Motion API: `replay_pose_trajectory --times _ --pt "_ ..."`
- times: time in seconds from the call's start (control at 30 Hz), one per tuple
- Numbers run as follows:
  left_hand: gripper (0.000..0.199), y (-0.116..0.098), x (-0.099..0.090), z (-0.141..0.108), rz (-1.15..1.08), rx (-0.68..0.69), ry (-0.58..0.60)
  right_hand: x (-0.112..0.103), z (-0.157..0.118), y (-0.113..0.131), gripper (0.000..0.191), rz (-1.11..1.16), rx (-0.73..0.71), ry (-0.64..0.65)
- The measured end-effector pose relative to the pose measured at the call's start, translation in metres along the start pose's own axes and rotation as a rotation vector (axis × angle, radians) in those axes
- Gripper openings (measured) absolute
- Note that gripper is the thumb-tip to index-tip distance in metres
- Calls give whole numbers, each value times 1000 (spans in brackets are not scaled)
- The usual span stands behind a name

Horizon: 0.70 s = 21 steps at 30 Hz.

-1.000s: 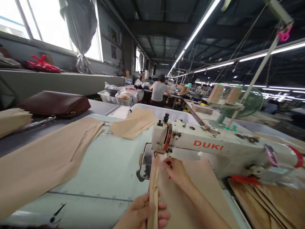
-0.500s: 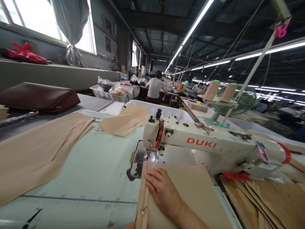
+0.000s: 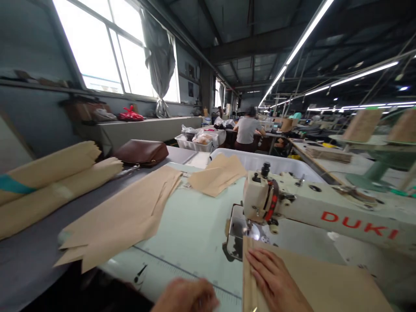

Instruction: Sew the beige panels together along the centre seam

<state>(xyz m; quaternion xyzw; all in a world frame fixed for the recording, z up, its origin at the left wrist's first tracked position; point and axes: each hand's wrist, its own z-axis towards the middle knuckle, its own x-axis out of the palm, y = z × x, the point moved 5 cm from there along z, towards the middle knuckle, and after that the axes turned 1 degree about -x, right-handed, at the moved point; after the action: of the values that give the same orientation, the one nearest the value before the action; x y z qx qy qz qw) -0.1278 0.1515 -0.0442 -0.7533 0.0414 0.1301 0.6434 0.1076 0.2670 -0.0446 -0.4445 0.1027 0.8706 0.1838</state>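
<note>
Tan strip [image 3: 247, 277]: seemed best held straight beside flat, open right hand [image 3: 274, 276]; couldn't tell grip of blurred left hand [image 3: 186, 296].

Bright window [image 3: 91, 47] in grey wall [image 3: 27, 47], strip light [image 3: 310, 30] under dark ceiling [image 3: 367, 26]

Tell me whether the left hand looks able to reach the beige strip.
Probably yes: only ruler-marked tabletop shows between the left hand and the beige strip; the right hand lies along its other side.
</note>
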Motion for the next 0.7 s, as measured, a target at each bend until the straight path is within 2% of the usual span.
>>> replay_pose_trajectory --times 0.03,0.07,0.13,0.17,0.27,0.33,0.4,0.47,0.53,0.6,0.7 --pt "23 -3 -32 8 152 14 -108 2 0 -2 35 -25 -39 -30" --pt "21 -9 -64 16 527 51 -236 3 0 -3 34 -45 -65 -51" --pt "12 -15 -116 31 703 38 -381 5 -1 -3 33 -73 -87 -67" --pt "9 -16 -136 37 749 30 -423 6 -2 -3 32 -79 -83 -62" --pt "16 -16 -177 51 794 6 -484 9 -5 -4 34 -61 -29 -21" --pt "22 -20 -192 52 748 1 -478 12 -7 -5 35 -28 26 13" --pt "31 -32 -198 48 642 23 -443 14 -7 -6 36 8 74 46" --pt "44 -51 -190 40 503 70 -395 12 -5 -4 35 49 107 74" --pt "51 -66 -162 30 366 115 -331 8 -2 -1 36 97 151 91" --pt "49 -71 -113 18 237 124 -232 2 0 3 36 149 201 100" --pt "39 -55 -19 -5 -136 61 84 -7 4 9 37 212 258 127"
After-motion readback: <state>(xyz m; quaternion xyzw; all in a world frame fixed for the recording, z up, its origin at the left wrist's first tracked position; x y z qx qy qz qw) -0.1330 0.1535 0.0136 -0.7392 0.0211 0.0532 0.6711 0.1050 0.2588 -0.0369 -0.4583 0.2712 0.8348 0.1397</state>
